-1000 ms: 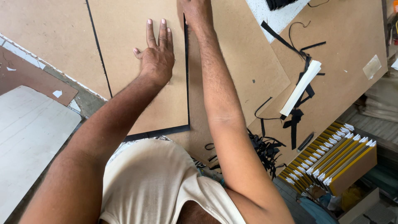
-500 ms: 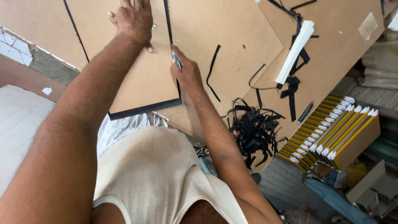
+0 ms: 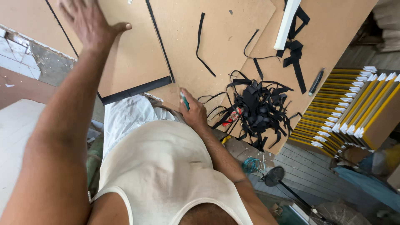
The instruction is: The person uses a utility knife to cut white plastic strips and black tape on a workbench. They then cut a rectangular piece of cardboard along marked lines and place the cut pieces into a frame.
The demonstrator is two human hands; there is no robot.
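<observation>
My left hand [image 3: 91,23] lies flat, fingers spread, on a brown board panel [image 3: 129,62] edged with black tape. The panel rests on a larger brown board [image 3: 216,37]. My right hand [image 3: 192,110] is closed around a small green-handled cutting tool [image 3: 183,100] at the near edge of the large board, just past the panel's near right corner. A thin black line [image 3: 158,39] runs along the panel's right edge.
A heap of black tape offcuts [image 3: 258,106] lies right of my right hand, with loose strips [image 3: 202,41] farther up. A white bar [image 3: 287,18], a dark pen-like tool [image 3: 315,81] and stacked yellow-and-white framed boards [image 3: 354,108] sit to the right. A fan [image 3: 275,176] stands on the floor.
My right hand has drawn the cutter toward me along the panel's right edge, from the far end to past the near corner. My left hand stayed pressed on the panel.
</observation>
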